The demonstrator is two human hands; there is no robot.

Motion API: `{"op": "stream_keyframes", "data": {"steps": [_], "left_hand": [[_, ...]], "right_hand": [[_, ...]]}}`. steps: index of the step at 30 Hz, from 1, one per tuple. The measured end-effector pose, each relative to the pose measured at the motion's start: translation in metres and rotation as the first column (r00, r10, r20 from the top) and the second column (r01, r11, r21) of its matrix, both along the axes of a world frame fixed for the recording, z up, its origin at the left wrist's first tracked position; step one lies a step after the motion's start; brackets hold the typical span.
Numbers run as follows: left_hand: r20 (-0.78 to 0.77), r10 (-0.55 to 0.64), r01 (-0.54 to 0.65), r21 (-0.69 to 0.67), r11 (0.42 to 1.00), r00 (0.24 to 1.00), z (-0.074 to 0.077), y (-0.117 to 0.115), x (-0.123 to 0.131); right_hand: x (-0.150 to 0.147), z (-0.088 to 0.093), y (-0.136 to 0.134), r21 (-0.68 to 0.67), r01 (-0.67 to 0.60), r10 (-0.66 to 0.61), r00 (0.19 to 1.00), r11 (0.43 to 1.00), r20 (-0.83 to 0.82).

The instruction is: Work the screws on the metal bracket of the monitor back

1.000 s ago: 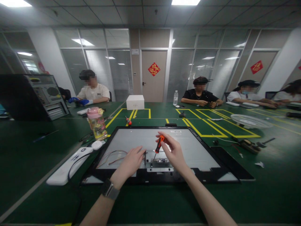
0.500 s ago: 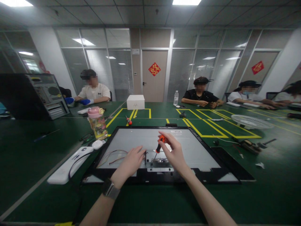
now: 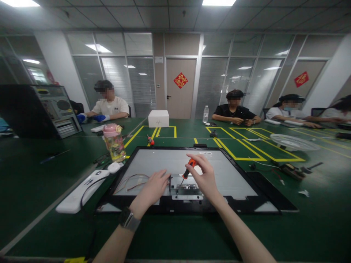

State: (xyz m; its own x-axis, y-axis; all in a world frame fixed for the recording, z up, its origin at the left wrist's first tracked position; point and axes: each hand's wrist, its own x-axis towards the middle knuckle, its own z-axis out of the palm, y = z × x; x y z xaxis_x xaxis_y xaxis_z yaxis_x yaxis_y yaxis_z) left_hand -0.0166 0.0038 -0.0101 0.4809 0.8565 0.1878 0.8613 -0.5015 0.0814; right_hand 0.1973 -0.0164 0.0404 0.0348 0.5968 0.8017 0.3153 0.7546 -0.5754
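Note:
A screwdriver (image 3: 187, 173) with an orange and black handle is pinched between the thumb and fingers of my right hand (image 3: 206, 178). Its shaft slants down and left, the tip at the metal bracket (image 3: 187, 197). That bracket lies at the near middle of a flat display panel (image 3: 233, 179), grey-backed with a black frame. My left hand (image 3: 154, 187) rests flat on the panel, fingers stretched out and fingertips at the bracket's left edge. Thin wires (image 3: 130, 179) run across the panel left of that hand. Whether the tip sits in a screw is too small to tell.
Left of the panel are a white power strip (image 3: 82, 191) with a black cable and a pink-lidded bottle (image 3: 114, 144). A black slab (image 3: 274, 191) lies along the right edge. A white box (image 3: 158, 119) stands beyond. Several people sit across the green table (image 3: 170, 237).
My right hand has tilted the screwdriver's handle slightly further right, the fingers shifting with it. The left hand and panel stay put.

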Motion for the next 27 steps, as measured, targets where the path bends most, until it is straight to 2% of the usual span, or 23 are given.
{"op": "stream_keyframes", "data": {"steps": [4, 9, 14, 16, 21, 23, 27], "left_hand": [[0.011, 0.003, -0.003, 0.008, 1.0, 1.0, -0.002, 0.001, -0.001], [0.028, 0.0, -0.001, 0.029, 1.0, 1.0, -0.009, 0.004, -0.002], [0.033, 0.0, -0.001, 0.037, 0.999, 0.999, -0.01, 0.004, -0.002], [0.031, -0.001, 0.001, 0.025, 1.0, 1.0, -0.01, 0.004, -0.002], [0.033, -0.012, 0.012, 0.011, 1.0, 0.999, -0.009, 0.004, -0.002], [0.045, -0.013, 0.012, 0.022, 1.0, 0.999, -0.009, 0.005, -0.002], [0.047, -0.009, 0.008, 0.029, 1.0, 0.999, -0.008, 0.003, -0.002]], "right_hand": [[0.001, 0.002, -0.001, 0.016, 0.002, -0.002, 1.0, 1.0, -0.002], [0.002, 0.0, -0.001, -0.052, -0.154, 0.153, 0.988, 0.987, -0.027], [0.001, 0.001, 0.0, -0.035, -0.013, 0.011, 0.999, 0.999, -0.047], [0.002, 0.001, -0.001, -0.018, 0.004, -0.004, 0.999, 1.0, -0.034], [0.002, 0.0, -0.001, -0.045, -0.161, 0.16, 0.987, 0.986, -0.021], [0.001, 0.0, -0.001, -0.059, -0.139, 0.138, 0.99, 0.989, -0.024], [0.0, 0.001, 0.0, -0.025, 0.001, -0.001, 1.0, 1.0, -0.03]]}}
